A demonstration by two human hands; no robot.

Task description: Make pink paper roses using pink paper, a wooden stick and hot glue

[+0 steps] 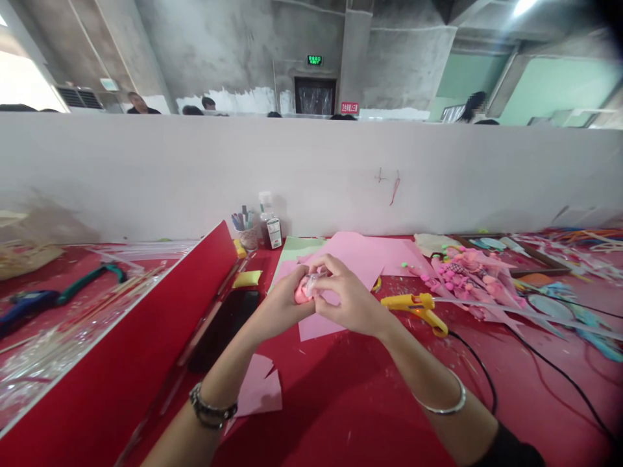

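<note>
In the middle of the head view, my two hands meet over the table. My left hand (282, 301) is closed round a small pink thing (302, 293) with a shiny clear film on it; its exact kind is partly hidden by the fingers. The fingers of my right hand (348, 295) pinch the clear film on that same thing from the other side. Beneath and behind the hands lie sheets of pink paper (350, 250). A yellow hot glue gun (413, 308) rests on the table just right of my right forearm, with a clear glue stick in its back.
A black phone (224, 331) lies left, beside a red divider (160, 331). Cut pink paper (260, 389) is near my left wrist. A pen cup (247, 237) and a bottle (272, 230) stand behind. Pink bouquet-like pieces (477, 279) lie right, near black cables (479, 363).
</note>
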